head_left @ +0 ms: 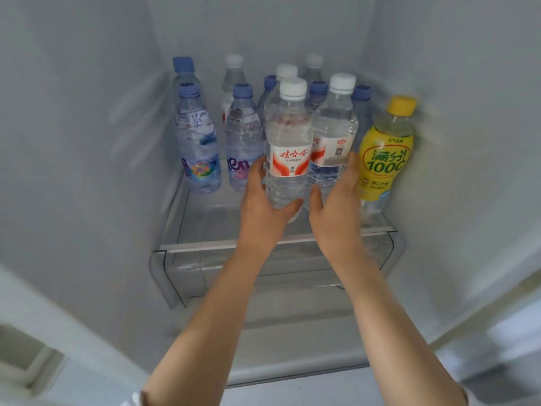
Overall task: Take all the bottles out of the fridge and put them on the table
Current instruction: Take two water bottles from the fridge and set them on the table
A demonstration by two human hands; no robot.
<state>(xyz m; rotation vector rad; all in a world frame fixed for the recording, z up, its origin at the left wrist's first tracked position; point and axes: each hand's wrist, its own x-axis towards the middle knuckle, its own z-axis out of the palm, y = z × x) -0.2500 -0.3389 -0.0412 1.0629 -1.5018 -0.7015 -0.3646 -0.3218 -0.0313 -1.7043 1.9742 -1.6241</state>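
Several bottles stand on a glass fridge shelf [205, 230]. My left hand [263, 200] grips a clear white-capped water bottle [288, 136] with a red and white label, lifted slightly off the shelf near the front. My right hand [336, 200] wraps around a second white-capped water bottle [333, 127] just right of it. A yellow-capped lemon drink bottle [386, 153] stands at the far right. Blue-capped bottles [197, 142] [243, 136] stand to the left, with more blue-capped and white-capped bottles behind, partly hidden.
White fridge walls close in on both sides. A clear plastic drawer [181, 273] sits below the shelf's front edge. The fridge's lower rim and a pale floor show at the bottom right.
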